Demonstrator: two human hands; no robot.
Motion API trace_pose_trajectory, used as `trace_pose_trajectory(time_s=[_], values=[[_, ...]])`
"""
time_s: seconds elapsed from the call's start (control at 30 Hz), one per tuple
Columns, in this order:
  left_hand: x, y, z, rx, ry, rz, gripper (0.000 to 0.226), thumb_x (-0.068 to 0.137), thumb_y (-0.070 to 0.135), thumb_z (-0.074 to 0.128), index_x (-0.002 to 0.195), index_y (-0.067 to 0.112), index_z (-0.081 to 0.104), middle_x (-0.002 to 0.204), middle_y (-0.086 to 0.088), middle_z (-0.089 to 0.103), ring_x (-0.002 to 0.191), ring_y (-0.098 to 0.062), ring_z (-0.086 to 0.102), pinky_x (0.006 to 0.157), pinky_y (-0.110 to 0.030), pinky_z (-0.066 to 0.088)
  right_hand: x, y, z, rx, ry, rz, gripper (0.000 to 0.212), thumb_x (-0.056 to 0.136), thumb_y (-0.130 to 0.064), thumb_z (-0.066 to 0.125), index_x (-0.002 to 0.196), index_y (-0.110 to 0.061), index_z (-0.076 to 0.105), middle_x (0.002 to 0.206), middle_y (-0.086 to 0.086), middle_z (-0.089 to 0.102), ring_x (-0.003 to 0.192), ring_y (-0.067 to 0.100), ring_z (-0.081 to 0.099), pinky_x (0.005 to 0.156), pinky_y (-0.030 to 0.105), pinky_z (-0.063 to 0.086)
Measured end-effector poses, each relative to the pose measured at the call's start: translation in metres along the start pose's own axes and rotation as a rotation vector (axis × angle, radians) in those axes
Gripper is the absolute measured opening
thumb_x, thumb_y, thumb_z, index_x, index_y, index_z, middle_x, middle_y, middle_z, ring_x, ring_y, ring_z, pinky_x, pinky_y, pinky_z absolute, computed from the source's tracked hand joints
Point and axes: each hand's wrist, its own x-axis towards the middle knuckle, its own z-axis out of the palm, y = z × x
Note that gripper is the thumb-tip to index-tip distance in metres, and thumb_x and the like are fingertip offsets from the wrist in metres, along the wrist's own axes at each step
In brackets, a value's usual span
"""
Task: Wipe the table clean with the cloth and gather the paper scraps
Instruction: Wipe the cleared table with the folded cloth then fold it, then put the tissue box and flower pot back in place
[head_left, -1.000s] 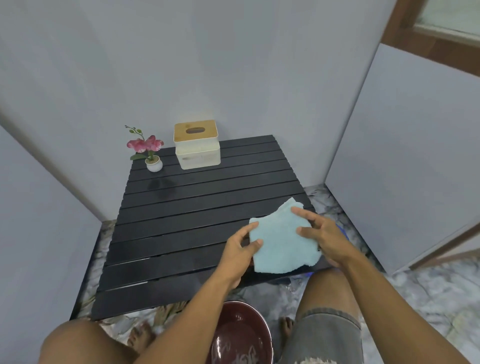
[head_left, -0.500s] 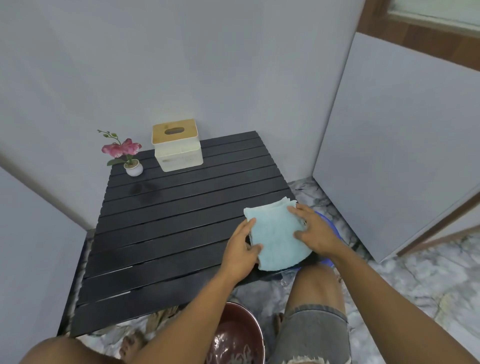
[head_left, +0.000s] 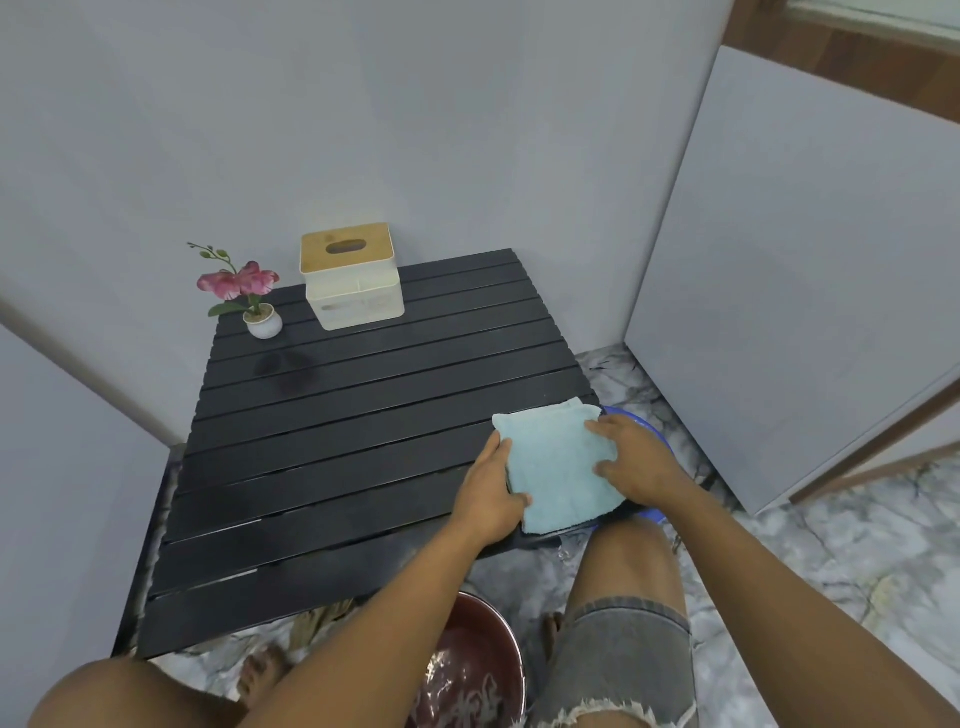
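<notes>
On marble floor (head_left: 831, 571), black slatted table (head_left: 337, 441)

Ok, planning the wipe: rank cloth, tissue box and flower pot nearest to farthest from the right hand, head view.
1. cloth, touching the right hand, near right corner.
2. tissue box, far edge, toward the middle.
3. flower pot, far left corner.

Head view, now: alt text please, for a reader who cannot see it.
A folded light blue cloth lies at the near right corner of a black slatted table, the left hand gripping its edge, the right hand pressing on top. A wooden-lidded white tissue box and potted pink orchid stand at the back.
</notes>
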Motion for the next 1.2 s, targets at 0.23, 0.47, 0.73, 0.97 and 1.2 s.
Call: trace_pose_trajectory(time_s=[0.23, 0.47, 0.73, 0.97, 1.2], values=[[0.002, -0.002, -0.003, 0.042, -0.025, 0.006, 0.076, 0.075, 0.013, 0.074, 0.140, 0.015, 0.035, 0.151, 0.012, 0.025, 0.129, -0.016, 0.039, 0.096, -0.022, 0.032, 0.000, 0.005, 0.000, 0.065, -0.014, -0.015, 0.062, 0.084, -0.011, 0.066, 0.141, -0.018, 0.042, 0.149, 0.001, 0.036, 0.133, 0.019, 0.038, 0.105, 0.026, 0.031], [0.010, -0.007, -0.005, 0.156, -0.114, -0.030, 0.080, 0.076, 0.027, 0.075, 0.142, 0.012, 0.033, 0.156, 0.007, 0.017, 0.131, -0.019, 0.038, 0.103, -0.034, 0.039, 0.001, 0.003, 0.003, 0.031, -0.009, 0.003, 0.062, 0.084, -0.014, 0.064, 0.141, -0.019, 0.041, 0.149, 0.002, 0.036, 0.133, 0.020, 0.038, 0.105, 0.029, 0.033], [0.022, -0.018, -0.076, 0.085, 0.029, -0.158, 0.076, 0.085, 0.044, 0.061, 0.148, 0.030, 0.022, 0.149, 0.001, 0.039, 0.115, -0.034, 0.057, 0.096, -0.044, 0.048, 0.020, -0.052, -0.015, -0.202, 0.237, -0.115, 0.054, 0.087, -0.030, 0.060, 0.138, -0.025, 0.045, 0.152, 0.005, 0.031, 0.137, 0.029, 0.022, 0.110, 0.044, 0.026], [0.043, -0.030, -0.201, 0.104, 0.331, -0.196, 0.072, 0.089, 0.040, 0.060, 0.149, 0.024, 0.024, 0.145, -0.001, 0.045, 0.130, -0.026, 0.043, 0.105, -0.040, 0.036, 0.075, -0.147, -0.016, -0.094, 0.240, -0.315, 0.061, 0.087, -0.027, 0.059, 0.143, -0.022, 0.036, 0.151, 0.005, 0.031, 0.139, 0.026, 0.022, 0.110, 0.042, 0.030], [0.076, -0.061, -0.270, 0.162, 0.449, -0.175, 0.072, 0.087, 0.035, 0.064, 0.146, 0.028, 0.023, 0.144, -0.002, 0.045, 0.121, -0.026, 0.053, 0.096, -0.042, 0.043, 0.144, -0.236, 0.005, -0.021, 0.121, -0.374, 0.079, 0.085, -0.030, 0.063, 0.149, -0.024, 0.016, 0.156, 0.002, 0.021, 0.141, 0.023, 0.022, 0.108, 0.041, 0.032]])
